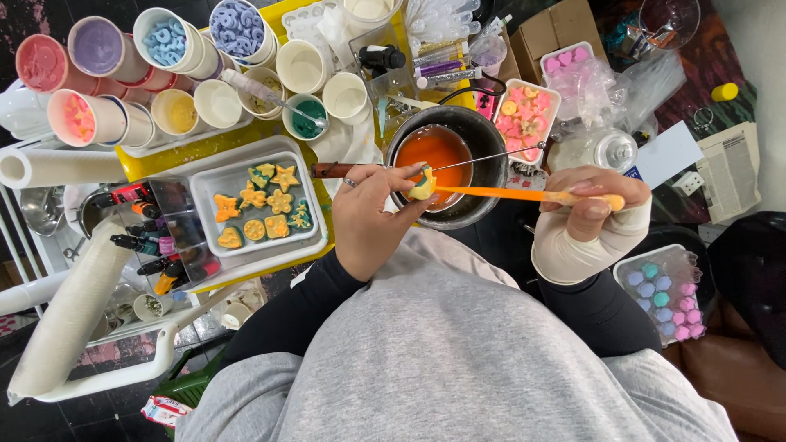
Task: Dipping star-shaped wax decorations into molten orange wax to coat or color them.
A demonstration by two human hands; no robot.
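Closest to me, my left hand (372,214) pinches a small yellow moulded piece (423,185) between thumb and fingertips, holding it just over the near rim of the dark pot (491,164), so any drip would fall back inside. The wrist is bent up and the black sleeve runs back to my lap; there is a ring on one finger.

My right hand (591,205), with a pale wrap around the wrist, is curled tight round the far end of a long orange brush (499,194). I hold it nearly level, its tip touching the yellow piece, and the knuckles face up, so I cannot see my fingertips.

Just beyond, the pot holds a smaller bowl of orange liquid (435,153), within reach of the brush. A thin metal rod with a wooden handle (332,169) lies across the rim.

To my left a white tray (311,237) holds finished shapes: stars, a heart and flowers in yellow and orange with teal touches (264,206). Beside it small dye bottles (147,237) lie in a clear box.

By my right knee sits a box of pastel hexagon pieces (665,296). Farthest off, cups of coloured wax and beads (164,49) crowd a yellow tray.
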